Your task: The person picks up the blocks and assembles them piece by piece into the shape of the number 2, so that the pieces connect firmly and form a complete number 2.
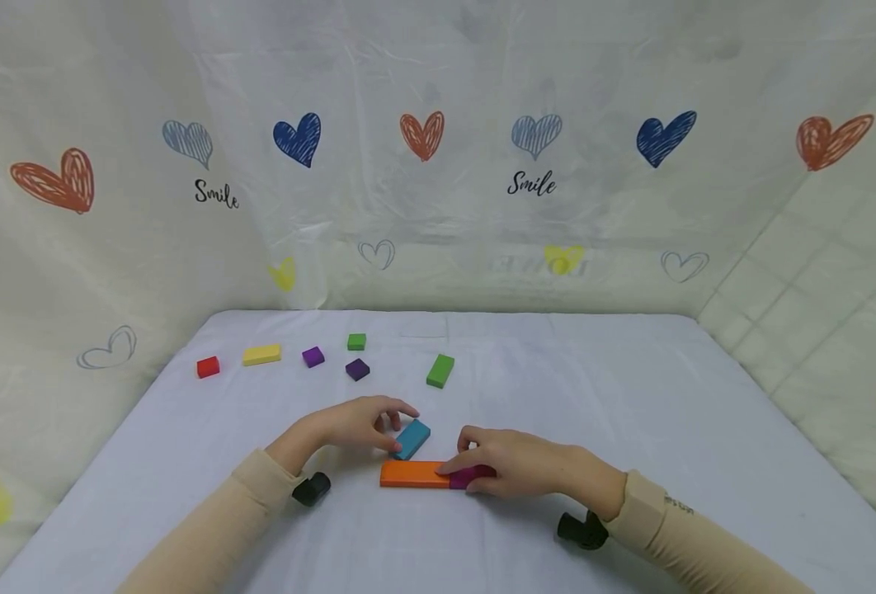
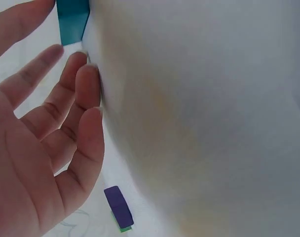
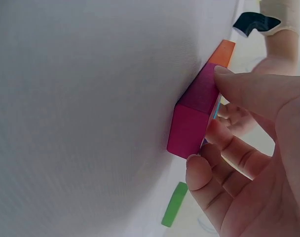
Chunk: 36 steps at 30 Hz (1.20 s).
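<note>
Near the middle of the table, a long orange block [image 1: 412, 473] lies end to end with a magenta block [image 1: 463, 478]. My right hand [image 1: 527, 464] pinches the magenta block, thumb on its near long side in the right wrist view, with one fingertip reaching onto the orange block in the head view. Just behind the orange block, a blue block [image 1: 412, 440] sits at a slant. From its left, my left hand [image 1: 360, 422] holds this blue block between thumb and index finger; the other fingers are loosely bent.
Farther back stand a green block [image 1: 440, 371], a smaller green one [image 1: 356, 341], two purple blocks [image 1: 358, 369], a yellow block [image 1: 261, 355] and a red block [image 1: 208, 367]. Behind the white-covered table [image 1: 631, 396] hangs a sheet [image 1: 468, 49] printed with hearts.
</note>
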Each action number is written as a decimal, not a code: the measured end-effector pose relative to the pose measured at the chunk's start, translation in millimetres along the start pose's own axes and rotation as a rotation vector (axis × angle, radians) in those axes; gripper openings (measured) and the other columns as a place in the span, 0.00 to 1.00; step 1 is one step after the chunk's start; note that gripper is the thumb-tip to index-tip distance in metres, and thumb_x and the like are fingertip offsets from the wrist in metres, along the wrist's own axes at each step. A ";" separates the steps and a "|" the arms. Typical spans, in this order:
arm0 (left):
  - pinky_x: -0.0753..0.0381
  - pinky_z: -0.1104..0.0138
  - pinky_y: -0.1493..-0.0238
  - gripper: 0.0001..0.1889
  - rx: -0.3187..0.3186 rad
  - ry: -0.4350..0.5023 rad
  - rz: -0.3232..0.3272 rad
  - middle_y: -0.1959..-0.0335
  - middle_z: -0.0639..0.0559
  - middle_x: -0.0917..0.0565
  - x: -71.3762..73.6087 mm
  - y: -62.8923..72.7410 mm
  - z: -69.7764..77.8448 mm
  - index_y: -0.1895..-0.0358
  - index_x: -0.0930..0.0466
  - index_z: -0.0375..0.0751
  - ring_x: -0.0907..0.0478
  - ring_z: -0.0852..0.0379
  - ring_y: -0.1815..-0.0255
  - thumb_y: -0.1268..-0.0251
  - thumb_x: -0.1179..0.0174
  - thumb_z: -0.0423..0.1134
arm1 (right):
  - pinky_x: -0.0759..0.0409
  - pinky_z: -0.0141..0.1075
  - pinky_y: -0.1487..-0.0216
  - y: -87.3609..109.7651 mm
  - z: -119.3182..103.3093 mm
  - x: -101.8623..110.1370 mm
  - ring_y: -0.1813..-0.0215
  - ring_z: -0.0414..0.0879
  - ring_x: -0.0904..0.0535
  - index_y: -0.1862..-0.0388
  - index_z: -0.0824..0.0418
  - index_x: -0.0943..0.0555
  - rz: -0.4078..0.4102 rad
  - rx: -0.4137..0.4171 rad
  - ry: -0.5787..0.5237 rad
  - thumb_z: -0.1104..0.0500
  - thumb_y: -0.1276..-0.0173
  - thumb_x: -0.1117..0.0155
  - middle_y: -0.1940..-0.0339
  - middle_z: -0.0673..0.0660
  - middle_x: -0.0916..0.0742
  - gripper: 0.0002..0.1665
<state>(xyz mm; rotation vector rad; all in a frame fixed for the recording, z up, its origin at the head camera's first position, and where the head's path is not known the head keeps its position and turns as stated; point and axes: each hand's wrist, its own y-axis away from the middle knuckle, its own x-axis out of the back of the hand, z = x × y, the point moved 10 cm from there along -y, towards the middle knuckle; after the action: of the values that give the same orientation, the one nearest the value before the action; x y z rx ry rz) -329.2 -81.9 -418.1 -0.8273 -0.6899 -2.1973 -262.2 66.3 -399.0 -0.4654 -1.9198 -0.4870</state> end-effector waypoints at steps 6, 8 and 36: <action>0.19 0.59 0.49 0.26 0.013 -0.013 0.035 0.48 0.55 0.21 -2.4 8.0 1.6 0.33 0.22 0.54 0.24 0.55 0.52 0.34 0.30 0.38 | 0.23 0.27 0.53 -0.1 1.3 -0.2 0.59 0.36 0.25 0.36 0.39 0.17 -0.005 0.002 0.004 0.52 0.27 0.31 0.50 0.45 0.24 0.22; 0.19 0.60 0.49 0.25 0.015 -0.008 0.045 0.48 0.56 0.21 -2.6 10.8 1.8 0.33 0.21 0.53 0.24 0.55 0.52 0.34 0.30 0.38 | 0.23 0.27 0.53 -0.3 1.0 0.3 0.59 0.36 0.25 0.36 0.39 0.17 -0.006 0.006 0.005 0.53 0.27 0.31 0.50 0.45 0.24 0.22; 0.18 0.60 0.50 0.24 0.022 0.013 0.050 0.48 0.57 0.21 -4.6 18.4 -0.8 0.35 0.20 0.54 0.24 0.55 0.49 0.33 0.30 0.38 | 0.22 0.33 0.40 -2.5 -4.4 -0.1 0.46 0.39 0.21 0.33 0.48 0.18 0.012 0.042 -0.008 0.56 0.26 0.32 0.45 0.46 0.16 0.24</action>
<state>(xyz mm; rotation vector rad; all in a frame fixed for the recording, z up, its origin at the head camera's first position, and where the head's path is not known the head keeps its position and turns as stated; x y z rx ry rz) -313.2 -92.2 -417.7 -0.8095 -0.6785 -2.1454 -260.0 61.9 -397.8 -0.4522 -1.9299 -0.4365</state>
